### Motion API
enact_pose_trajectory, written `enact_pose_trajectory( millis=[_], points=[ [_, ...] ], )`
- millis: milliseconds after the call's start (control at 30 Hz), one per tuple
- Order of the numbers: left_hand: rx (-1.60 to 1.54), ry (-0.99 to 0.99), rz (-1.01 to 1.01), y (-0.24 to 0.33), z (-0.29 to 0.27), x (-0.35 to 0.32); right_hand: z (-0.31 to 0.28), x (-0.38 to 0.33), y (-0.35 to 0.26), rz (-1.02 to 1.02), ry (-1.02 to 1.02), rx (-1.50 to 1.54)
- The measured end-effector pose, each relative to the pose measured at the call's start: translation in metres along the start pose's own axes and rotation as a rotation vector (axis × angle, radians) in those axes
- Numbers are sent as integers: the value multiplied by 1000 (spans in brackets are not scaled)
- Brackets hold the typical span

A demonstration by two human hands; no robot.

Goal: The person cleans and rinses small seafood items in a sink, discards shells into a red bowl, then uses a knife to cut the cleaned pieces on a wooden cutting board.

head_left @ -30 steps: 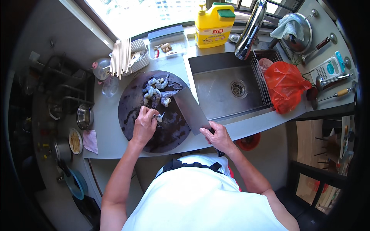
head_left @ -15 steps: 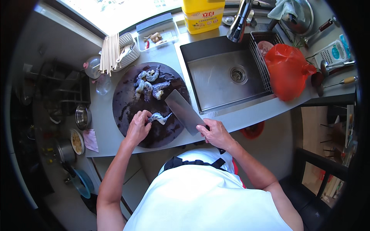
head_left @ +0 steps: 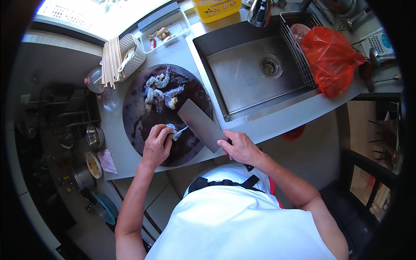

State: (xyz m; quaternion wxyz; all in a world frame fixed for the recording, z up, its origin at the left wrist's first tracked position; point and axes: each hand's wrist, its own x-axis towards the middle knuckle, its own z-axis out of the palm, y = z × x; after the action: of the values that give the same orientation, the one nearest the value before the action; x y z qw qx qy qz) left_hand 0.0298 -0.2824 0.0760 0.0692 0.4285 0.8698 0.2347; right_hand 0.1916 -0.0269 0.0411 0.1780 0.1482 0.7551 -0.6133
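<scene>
A round dark cutting board point(head_left: 136, 123) lies on the counter, wet and marked with pale patches. Near its front, my left hand point(head_left: 157, 145) pinches a peeled grey-blue shrimp point(head_left: 176, 131) with thumb and fingers, its thin tail end pointing right. My right hand point(head_left: 239, 148) is closed round the handle of a cleaver point(head_left: 200, 125). The broad blade slants over the board's right edge, its far corner just right of the held shrimp and apart from it. Several more shrimp point(head_left: 159, 92) sit in a loose pile on the board's far part.
Right of the board is a steel sink point(head_left: 242, 71) with a wire rack point(head_left: 299, 56) and a red plastic bag point(head_left: 331, 60). Behind stand a clear tray point(head_left: 177, 32) with ginger, a white basket point(head_left: 134, 54) with wooden chopsticks point(head_left: 112, 65), and a yellow jug point(head_left: 216, 8).
The view has shifted slightly. My left fingers now cover more of the shrimp, which looks more bunched up. The cleaver stays at about the same place beside it.
</scene>
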Motion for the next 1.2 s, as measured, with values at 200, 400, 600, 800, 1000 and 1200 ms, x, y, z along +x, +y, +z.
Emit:
enact_pose_trajectory(
  millis=[200, 400, 600, 800, 1000, 1200],
  points=[
    [30, 86, 39, -14, 9, -21, 1, -4, -16, -95, 41, -66],
    [56, 129, 62, -20, 11, -24, 13, -1, -34, -149, 6, -146],
    [57, 116, 70, -20, 10, -19, 25, 2, -35, -211, 6, -205],
    [59, 55, 78, -22, 6, -15, 24, 2, -40, -206, 3, -228],
    [58, 29, 96, -25, 3, -14, 24, -2, -38, -158, -44, -218],
    [48, -22, 106, -25, -4, -6, 21, -4, -42, -133, -78, -222]
  ],
)
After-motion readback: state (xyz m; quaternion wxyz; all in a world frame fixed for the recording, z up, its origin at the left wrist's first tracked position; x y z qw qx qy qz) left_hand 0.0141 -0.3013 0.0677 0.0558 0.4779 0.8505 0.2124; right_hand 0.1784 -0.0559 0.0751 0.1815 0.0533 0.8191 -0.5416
